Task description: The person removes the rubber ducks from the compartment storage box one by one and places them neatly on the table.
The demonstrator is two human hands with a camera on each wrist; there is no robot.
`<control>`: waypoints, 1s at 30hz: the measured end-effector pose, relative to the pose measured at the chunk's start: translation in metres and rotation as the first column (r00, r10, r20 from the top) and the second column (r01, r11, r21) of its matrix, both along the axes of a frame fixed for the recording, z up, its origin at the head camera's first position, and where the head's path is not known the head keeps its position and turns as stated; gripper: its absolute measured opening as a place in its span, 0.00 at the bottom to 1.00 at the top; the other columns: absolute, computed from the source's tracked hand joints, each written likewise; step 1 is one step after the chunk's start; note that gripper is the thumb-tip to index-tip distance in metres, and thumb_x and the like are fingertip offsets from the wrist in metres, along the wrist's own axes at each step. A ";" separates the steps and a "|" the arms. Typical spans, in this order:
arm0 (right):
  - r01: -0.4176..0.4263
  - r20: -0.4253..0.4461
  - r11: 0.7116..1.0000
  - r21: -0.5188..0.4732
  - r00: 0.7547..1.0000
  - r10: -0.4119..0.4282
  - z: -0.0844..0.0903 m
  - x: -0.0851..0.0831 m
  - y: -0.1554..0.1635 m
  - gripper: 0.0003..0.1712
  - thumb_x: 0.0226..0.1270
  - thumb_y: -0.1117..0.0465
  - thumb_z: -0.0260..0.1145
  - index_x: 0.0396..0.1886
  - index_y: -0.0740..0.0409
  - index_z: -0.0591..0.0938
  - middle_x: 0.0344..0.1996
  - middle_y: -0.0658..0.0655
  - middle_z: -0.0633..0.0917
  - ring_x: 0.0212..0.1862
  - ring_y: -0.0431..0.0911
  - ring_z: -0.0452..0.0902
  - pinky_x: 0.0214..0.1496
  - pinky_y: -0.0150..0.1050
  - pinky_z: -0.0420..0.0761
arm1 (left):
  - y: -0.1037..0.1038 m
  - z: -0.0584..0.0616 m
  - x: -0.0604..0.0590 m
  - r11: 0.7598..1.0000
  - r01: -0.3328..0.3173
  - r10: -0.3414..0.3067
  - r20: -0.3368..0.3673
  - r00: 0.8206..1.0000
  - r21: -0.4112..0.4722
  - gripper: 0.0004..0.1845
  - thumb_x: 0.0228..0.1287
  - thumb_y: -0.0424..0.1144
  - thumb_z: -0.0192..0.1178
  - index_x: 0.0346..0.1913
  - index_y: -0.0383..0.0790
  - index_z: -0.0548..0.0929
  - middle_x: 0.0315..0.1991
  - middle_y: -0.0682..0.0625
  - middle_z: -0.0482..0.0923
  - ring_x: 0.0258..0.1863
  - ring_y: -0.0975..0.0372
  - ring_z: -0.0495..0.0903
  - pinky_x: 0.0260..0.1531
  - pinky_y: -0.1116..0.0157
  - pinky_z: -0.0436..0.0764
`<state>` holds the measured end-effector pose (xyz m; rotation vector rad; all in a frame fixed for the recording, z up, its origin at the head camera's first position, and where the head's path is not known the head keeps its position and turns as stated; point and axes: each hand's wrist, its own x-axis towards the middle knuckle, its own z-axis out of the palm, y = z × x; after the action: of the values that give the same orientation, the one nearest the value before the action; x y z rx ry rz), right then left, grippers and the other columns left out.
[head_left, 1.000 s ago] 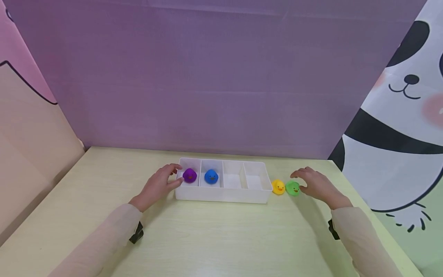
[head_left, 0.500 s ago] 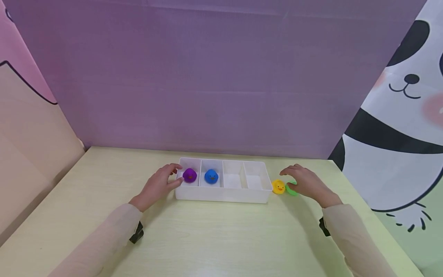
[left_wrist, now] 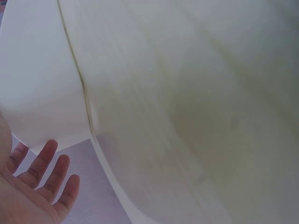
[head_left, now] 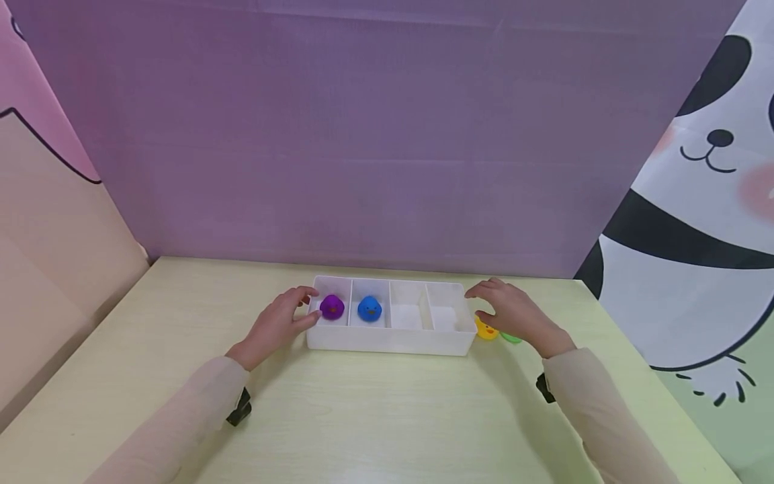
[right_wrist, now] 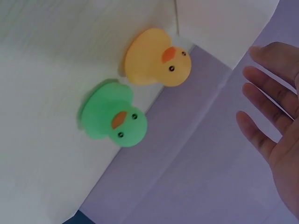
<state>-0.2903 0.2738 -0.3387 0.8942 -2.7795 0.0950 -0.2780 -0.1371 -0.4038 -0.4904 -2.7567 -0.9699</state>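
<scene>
A white tray (head_left: pixel 387 339) with several compartments sits on the pale table (head_left: pixel 375 410). A purple duck (head_left: pixel 331 306) lies in its leftmost compartment and a blue duck (head_left: pixel 369 308) in the one beside it; the two right compartments hold nothing. My left hand (head_left: pixel 284 323) rests against the tray's left end, fingers relaxed. My right hand (head_left: pixel 508 312) hovers with straight fingers over the tray's right end. It partly hides a yellow duck (head_left: pixel 485 330) and a green duck (head_left: pixel 511 338) standing on the table just right of the tray. In the right wrist view the yellow duck (right_wrist: pixel 156 58) and green duck (right_wrist: pixel 114 116) stand side by side, untouched.
A purple backdrop (head_left: pixel 363 134) stands close behind the tray. A panda-print panel (head_left: pixel 695 222) walls the right side and a beige panel (head_left: pixel 54 249) the left. Bare tabletop stretches in front of the tray.
My right hand has moved left from beside the green duck to above the tray's right end, now covering most of both loose ducks. The left hand and the ducks have not moved.
</scene>
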 end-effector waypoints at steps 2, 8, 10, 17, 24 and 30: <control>-0.003 -0.002 1.000 0.000 1.000 0.003 0.001 -0.001 -0.005 0.17 0.52 0.66 0.67 0.45 0.59 0.80 0.44 0.56 0.82 0.49 0.54 0.74 0.51 0.50 0.75 | 0.000 0.000 0.000 1.000 -0.002 0.002 -0.001 1.000 0.000 0.22 0.60 0.47 0.57 0.57 0.44 0.71 0.48 0.45 0.75 0.47 0.53 0.74 0.46 0.54 0.75; -0.051 -0.024 0.999 -0.014 0.998 0.050 0.002 -0.003 -0.020 0.16 0.52 0.66 0.67 0.43 0.59 0.81 0.43 0.55 0.82 0.48 0.52 0.75 0.50 0.48 0.75 | 0.001 0.001 0.001 1.000 -0.004 0.004 -0.010 1.000 -0.005 0.23 0.60 0.47 0.57 0.57 0.43 0.71 0.47 0.46 0.76 0.46 0.53 0.74 0.45 0.54 0.75; -0.069 -0.038 0.998 -0.016 0.997 0.068 0.003 -0.004 -0.026 0.16 0.52 0.66 0.67 0.43 0.59 0.81 0.42 0.55 0.82 0.47 0.52 0.76 0.50 0.47 0.75 | 0.001 0.001 0.001 1.000 -0.003 0.003 -0.013 1.000 -0.007 0.23 0.60 0.47 0.57 0.56 0.43 0.71 0.47 0.46 0.76 0.46 0.53 0.74 0.45 0.54 0.75; -0.138 -0.075 0.990 -0.006 0.988 0.137 0.004 -0.007 -0.048 0.16 0.50 0.66 0.68 0.42 0.60 0.81 0.41 0.54 0.82 0.46 0.51 0.76 0.50 0.45 0.76 | 0.002 0.001 0.001 1.000 -0.007 0.006 -0.015 1.000 -0.008 0.23 0.60 0.47 0.58 0.56 0.43 0.72 0.47 0.46 0.76 0.46 0.53 0.74 0.45 0.54 0.75; -0.190 -0.094 0.982 0.016 0.977 0.191 0.003 -0.010 -0.071 0.16 0.51 0.66 0.68 0.42 0.58 0.81 0.41 0.53 0.83 0.45 0.49 0.77 0.50 0.43 0.76 | 0.002 0.002 0.001 1.000 -0.011 0.011 -0.010 1.000 -0.013 0.23 0.60 0.47 0.57 0.56 0.43 0.71 0.47 0.45 0.76 0.46 0.53 0.74 0.45 0.53 0.75; -0.247 -0.129 0.968 0.034 0.960 0.250 0.001 -0.014 -0.091 0.15 0.50 0.65 0.68 0.41 0.58 0.81 0.39 0.52 0.83 0.44 0.47 0.77 0.50 0.41 0.76 | 0.001 0.002 0.002 1.000 -0.007 0.007 -0.010 1.000 -0.006 0.23 0.60 0.47 0.57 0.56 0.43 0.71 0.47 0.44 0.76 0.46 0.52 0.74 0.45 0.53 0.75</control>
<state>-0.3040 0.1830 -0.3379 1.2053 -2.5389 0.0494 -0.2761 -0.1360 -0.4014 -0.4845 -2.7516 -0.9549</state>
